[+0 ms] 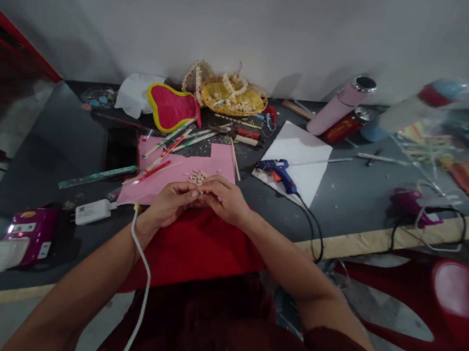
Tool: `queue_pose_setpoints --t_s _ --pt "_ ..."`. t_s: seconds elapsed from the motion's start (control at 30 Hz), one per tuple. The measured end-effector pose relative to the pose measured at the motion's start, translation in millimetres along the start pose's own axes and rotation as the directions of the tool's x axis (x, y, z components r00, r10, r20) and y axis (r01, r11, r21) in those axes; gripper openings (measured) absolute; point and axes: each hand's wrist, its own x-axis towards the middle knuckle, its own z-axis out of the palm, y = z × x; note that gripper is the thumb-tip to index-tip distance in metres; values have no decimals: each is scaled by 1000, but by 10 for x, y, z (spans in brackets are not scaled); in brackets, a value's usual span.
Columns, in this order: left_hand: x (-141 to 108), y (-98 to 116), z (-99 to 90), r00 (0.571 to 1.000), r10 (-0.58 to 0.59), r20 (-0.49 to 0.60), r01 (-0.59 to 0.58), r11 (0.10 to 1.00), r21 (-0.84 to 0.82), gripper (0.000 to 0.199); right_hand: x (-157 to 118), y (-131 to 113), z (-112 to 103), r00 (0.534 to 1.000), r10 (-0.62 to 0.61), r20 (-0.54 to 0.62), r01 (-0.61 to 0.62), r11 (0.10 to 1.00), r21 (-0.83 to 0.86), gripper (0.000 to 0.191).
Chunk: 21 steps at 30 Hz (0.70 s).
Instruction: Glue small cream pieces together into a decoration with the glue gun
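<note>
My left hand (175,201) and my right hand (224,198) meet over the near edge of a pink sheet (224,163). Thumbs and fingertips of both are pinched together at one spot. Whatever lies between them is too small and covered to name. Just beyond the fingertips is a small pile of short pale wooden pieces (198,177). Chopsticks in printed wrappers (162,170) lie across the sheet to the left. A red cloth (201,250) spreads below my wrists. A white cable (147,269) runs over my left forearm to a white charger (93,212).
A blue glue gun (281,175) rests on white paper (304,149) at right. Behind stand a yellow basket (235,108), a pink flask (340,105) and a red can (347,126). Pliers (242,134) lie mid-table. Purple boxes (33,235) sit left and right; a red chair (456,299) is at lower right.
</note>
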Motion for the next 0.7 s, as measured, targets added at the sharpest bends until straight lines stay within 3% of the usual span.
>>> queue_pose_setpoints --t_s 0.37,0.7 --pt "11 13 25 1000 -3 -17 2 999 -54 18 -16 29 -12 999 48 18 -49 998 49 24" --pt "7 20 4 1000 18 9 -18 999 -39 18 19 -14 -46 997 77 -22 -73 989 131 14"
